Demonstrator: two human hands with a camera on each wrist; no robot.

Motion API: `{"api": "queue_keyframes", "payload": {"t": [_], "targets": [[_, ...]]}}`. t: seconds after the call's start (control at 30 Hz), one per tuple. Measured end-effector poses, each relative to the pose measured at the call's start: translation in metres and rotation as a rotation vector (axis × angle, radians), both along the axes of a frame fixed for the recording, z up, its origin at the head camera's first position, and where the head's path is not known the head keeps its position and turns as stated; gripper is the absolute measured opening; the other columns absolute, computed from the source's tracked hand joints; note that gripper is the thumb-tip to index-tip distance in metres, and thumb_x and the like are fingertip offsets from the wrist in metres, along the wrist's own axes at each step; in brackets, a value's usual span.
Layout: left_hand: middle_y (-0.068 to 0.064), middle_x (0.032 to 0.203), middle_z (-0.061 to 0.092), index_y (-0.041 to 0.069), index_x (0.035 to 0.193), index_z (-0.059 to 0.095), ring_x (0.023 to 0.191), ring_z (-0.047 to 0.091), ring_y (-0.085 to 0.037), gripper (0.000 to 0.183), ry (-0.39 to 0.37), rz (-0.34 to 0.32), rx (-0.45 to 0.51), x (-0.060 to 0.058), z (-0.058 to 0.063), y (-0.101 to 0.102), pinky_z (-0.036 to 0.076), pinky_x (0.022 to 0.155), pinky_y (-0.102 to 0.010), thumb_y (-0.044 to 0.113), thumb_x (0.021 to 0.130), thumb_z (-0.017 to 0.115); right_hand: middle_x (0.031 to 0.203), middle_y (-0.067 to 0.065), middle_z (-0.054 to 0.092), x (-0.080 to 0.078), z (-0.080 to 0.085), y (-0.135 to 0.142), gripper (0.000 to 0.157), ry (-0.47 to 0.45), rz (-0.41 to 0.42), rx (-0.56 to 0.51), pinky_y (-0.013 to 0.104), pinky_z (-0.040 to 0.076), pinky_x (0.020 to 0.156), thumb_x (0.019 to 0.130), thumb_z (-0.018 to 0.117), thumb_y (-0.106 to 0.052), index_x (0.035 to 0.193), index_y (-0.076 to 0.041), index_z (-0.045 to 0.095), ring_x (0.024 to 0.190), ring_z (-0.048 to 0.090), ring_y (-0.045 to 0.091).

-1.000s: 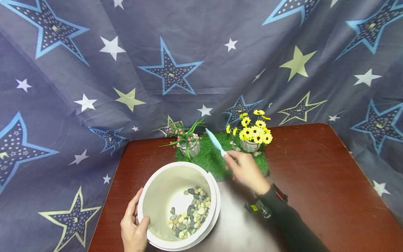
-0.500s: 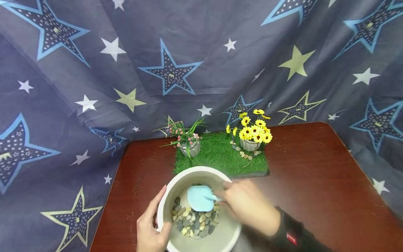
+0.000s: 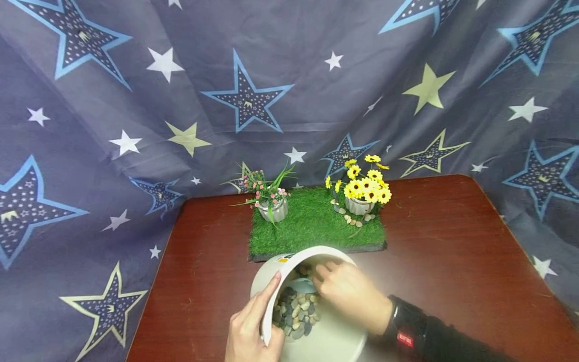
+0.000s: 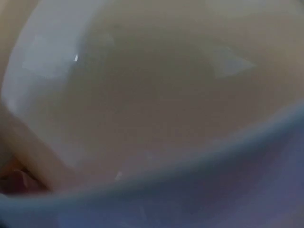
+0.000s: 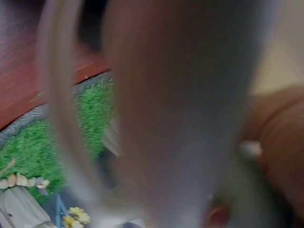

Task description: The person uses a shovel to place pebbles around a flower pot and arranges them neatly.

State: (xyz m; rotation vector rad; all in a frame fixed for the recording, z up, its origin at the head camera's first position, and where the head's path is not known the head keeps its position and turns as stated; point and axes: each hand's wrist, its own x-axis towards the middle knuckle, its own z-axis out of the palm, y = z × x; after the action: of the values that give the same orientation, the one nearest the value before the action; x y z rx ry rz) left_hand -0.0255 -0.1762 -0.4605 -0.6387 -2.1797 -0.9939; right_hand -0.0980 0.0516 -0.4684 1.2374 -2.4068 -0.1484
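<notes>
My left hand (image 3: 255, 327) grips the near-left rim of a tilted white bucket (image 3: 334, 334), thumb inside and fingers along the outside. Grey and tan pebbles (image 3: 298, 317) are heaped along the bucket's lower left inner side. Inside the mouth, my right hand (image 3: 350, 296) holds a light blue toy shovel (image 3: 302, 286) by its handle; the blade lies against the pebbles. Motion blurs that hand, and its fingers partly hide the handle. In the left wrist view, the bucket's pale wall (image 4: 142, 95) takes up most of the picture. A right-hand finger (image 5: 285, 147) shows in the right wrist view.
Behind the bucket lies an artificial grass mat (image 3: 307, 236). On it stand a pot with pink flowers (image 3: 273, 210) at left and a pot with yellow flowers (image 3: 359, 205) at right, edged by small stones (image 3: 350, 220). A star-patterned curtain (image 3: 289, 100) hangs behind the brown table (image 3: 452, 241).
My right hand has brought the shovel from over the grass mat down into the bucket. My left hand has shifted the bucket rightward and tipped it towards the right hand.
</notes>
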Motion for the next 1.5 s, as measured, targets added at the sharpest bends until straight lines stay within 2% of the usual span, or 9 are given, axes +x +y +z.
{"api": "queue_keyframes", "payload": {"t": [0.1, 0.2, 0.4, 0.67, 0.73, 0.97, 1.2, 1.37, 1.5], "targets": [[-0.007, 0.099, 0.075, -0.001, 0.139, 0.063, 0.072, 0.064, -0.013, 0.087, -0.007, 0.013, -0.014, -0.006, 0.005, -0.005, 0.054, 0.064, -0.023, -0.001, 0.052, 0.059, 0.081, -0.005, 0.067, -0.008, 0.000, 0.000, 0.013, -0.029, 0.049, 0.030, 0.021, 0.052, 0.058, 0.076, 0.086, -0.018, 0.086, -0.018, 0.078, 0.062, 0.056, 0.007], [-0.008, 0.104, 0.076, 0.000, 0.140, 0.062, 0.079, 0.069, -0.015, 0.087, -0.013, 0.015, -0.017, -0.011, 0.009, -0.008, 0.056, 0.070, -0.025, 0.000, 0.054, 0.059, 0.078, -0.004, 0.067, -0.013, 0.007, -0.002, 0.009, -0.078, 0.035, 0.068, 0.022, 0.054, 0.056, 0.077, 0.085, -0.016, 0.082, -0.018, 0.078, 0.058, 0.057, 0.008], [-0.005, 0.098, 0.075, 0.001, 0.139, 0.064, 0.075, 0.065, -0.012, 0.086, -0.014, 0.032, -0.013, -0.010, 0.005, -0.013, 0.055, 0.068, -0.022, 0.000, 0.053, 0.059, 0.069, -0.004, 0.068, -0.002, 0.020, -0.001, 0.010, -0.191, 0.012, 0.088, 0.027, 0.058, 0.060, 0.080, 0.083, -0.017, 0.074, -0.020, 0.076, 0.059, 0.062, 0.012], [-0.007, 0.099, 0.075, -0.001, 0.139, 0.063, 0.075, 0.064, -0.012, 0.086, -0.026, -0.004, -0.006, -0.008, 0.004, -0.013, 0.054, 0.066, -0.023, -0.001, 0.053, 0.059, 0.064, -0.005, 0.063, 0.001, 0.012, 0.004, 0.016, -0.474, 0.054, 0.034, 0.025, 0.054, 0.058, 0.085, 0.079, -0.022, 0.070, -0.020, 0.071, 0.055, 0.056, 0.011], [-0.007, 0.097, 0.075, -0.001, 0.138, 0.064, 0.074, 0.063, -0.011, 0.086, -0.026, -0.012, -0.002, -0.008, 0.004, -0.013, 0.054, 0.064, -0.023, -0.001, 0.053, 0.058, 0.065, -0.006, 0.064, 0.001, 0.008, 0.004, 0.016, -0.470, 0.075, 0.017, 0.024, 0.053, 0.057, 0.085, 0.079, -0.025, 0.071, -0.021, 0.073, 0.055, 0.056, 0.009], [-0.006, 0.103, 0.076, 0.001, 0.140, 0.063, 0.078, 0.067, -0.011, 0.085, -0.049, -0.018, -0.017, -0.007, 0.006, -0.010, 0.055, 0.067, -0.024, 0.001, 0.055, 0.059, 0.071, -0.010, 0.067, -0.004, -0.005, 0.005, 0.006, -0.320, 0.128, -0.020, 0.020, 0.052, 0.060, 0.085, 0.081, -0.023, 0.080, -0.026, 0.078, 0.058, 0.056, 0.005], [-0.007, 0.104, 0.077, 0.001, 0.140, 0.063, 0.078, 0.069, -0.014, 0.085, -0.048, -0.012, -0.027, -0.006, 0.005, -0.008, 0.057, 0.068, -0.025, 0.001, 0.055, 0.059, 0.062, -0.014, 0.061, -0.002, -0.010, 0.008, 0.013, -0.464, 0.167, -0.081, 0.019, 0.044, 0.057, 0.084, 0.082, -0.028, 0.075, -0.024, 0.074, 0.052, 0.043, -0.001], [-0.005, 0.098, 0.075, 0.001, 0.140, 0.063, 0.073, 0.064, -0.011, 0.084, -0.054, 0.002, -0.034, -0.005, 0.004, -0.009, 0.055, 0.064, -0.024, 0.003, 0.056, 0.059, 0.070, -0.010, 0.068, 0.002, -0.005, 0.014, 0.008, -0.502, 0.173, -0.140, 0.019, 0.049, 0.060, 0.081, 0.085, -0.027, 0.084, -0.023, 0.078, 0.057, 0.053, -0.001], [-0.003, 0.090, 0.072, 0.001, 0.139, 0.064, 0.068, 0.056, -0.008, 0.084, -0.051, 0.007, -0.024, -0.007, 0.004, -0.012, 0.050, 0.058, -0.022, 0.002, 0.055, 0.059, 0.079, -0.007, 0.072, 0.003, 0.002, 0.019, 0.014, -0.553, 0.172, -0.226, 0.018, 0.051, 0.062, 0.082, 0.084, -0.027, 0.095, -0.023, 0.081, 0.063, 0.060, 0.000]]}}
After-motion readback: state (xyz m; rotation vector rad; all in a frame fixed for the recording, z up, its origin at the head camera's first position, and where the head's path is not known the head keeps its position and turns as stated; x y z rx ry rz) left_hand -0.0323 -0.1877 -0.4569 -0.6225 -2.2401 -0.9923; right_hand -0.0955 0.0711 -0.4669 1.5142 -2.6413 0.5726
